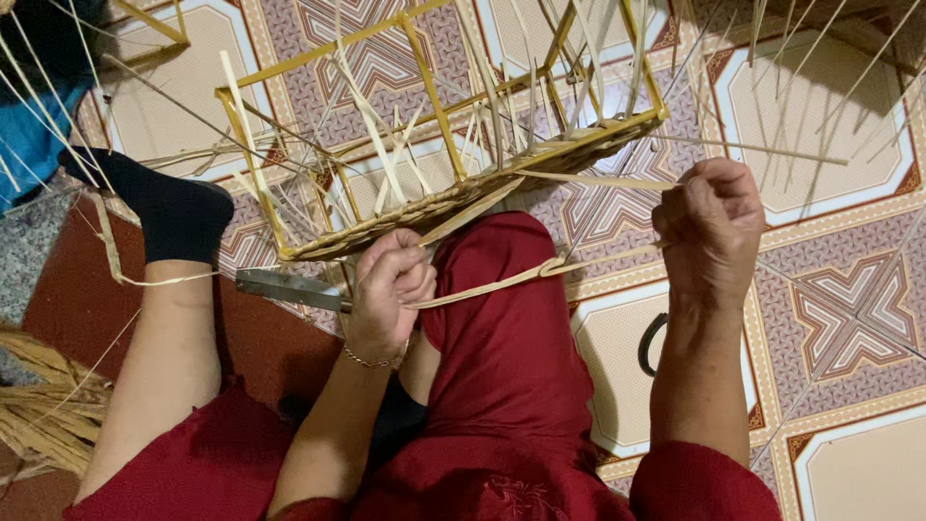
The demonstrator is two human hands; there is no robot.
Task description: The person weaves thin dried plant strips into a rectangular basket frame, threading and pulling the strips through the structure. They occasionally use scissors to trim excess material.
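A yellow metal basket frame (434, 92) with a partly woven straw base (463, 193) rests against my raised knee in red trousers (502, 289). My left hand (389, 289) is closed around a knife, whose grey blade (285, 287) points left, and it also pinches a flat pale straw strip (502, 282). That strip runs right to my right hand (712, 227), which is closed on its other end and on thinner strands coming from the basket's edge. Loose straw strands stick up from the weave.
My left leg with a black sock (164, 207) stretches over a dark red mat (77, 309). A bundle of dry straw (39, 415) lies at the left. A black curved object (651, 342) sits on the patterned tile floor (839, 318). Another yellow frame (154, 29) shows at top left.
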